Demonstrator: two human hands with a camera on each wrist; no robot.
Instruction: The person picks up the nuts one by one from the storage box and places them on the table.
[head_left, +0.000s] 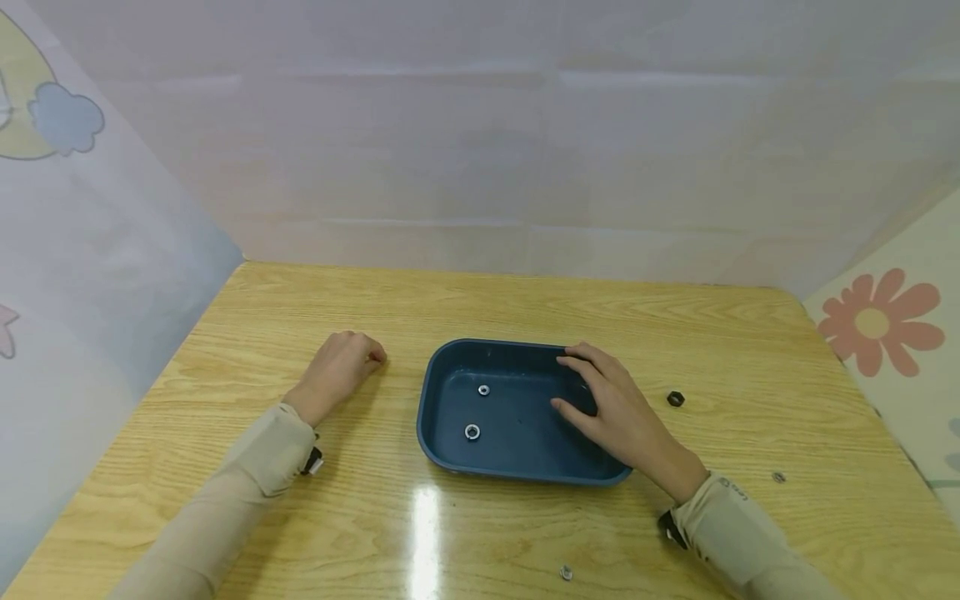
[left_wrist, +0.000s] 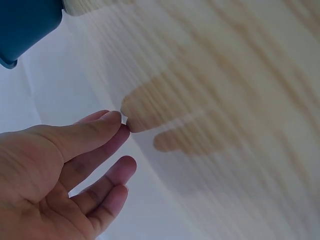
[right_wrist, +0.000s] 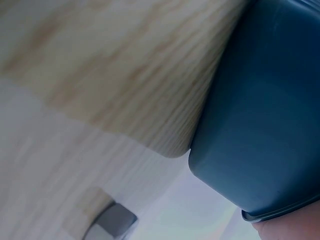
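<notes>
A dark blue rectangular tray (head_left: 517,478) rests on the wooden table. Inside it lie a small silver nut (head_left: 483,390) and a larger silver ring-shaped nut (head_left: 472,432). My right hand (head_left: 618,412) reaches over the tray's right side with fingers spread, holding nothing visible. In the right wrist view a bit of the hand (right_wrist: 292,226) shows by the rim of the tray (right_wrist: 260,120). To the tray's left, my left hand (head_left: 339,371) is near the tabletop. Its fingers (left_wrist: 102,132) are loosely bent, thumb close to the index fingertip, with nothing visible held.
Right of the tray sits a black hex nut (head_left: 676,399), also seen as a dark nut (right_wrist: 116,220) in the right wrist view. A small silver piece (head_left: 779,477) lies farther right, and another (head_left: 566,572) near the front. A pale curtain (head_left: 480,167) stands behind the table (head_left: 360,517).
</notes>
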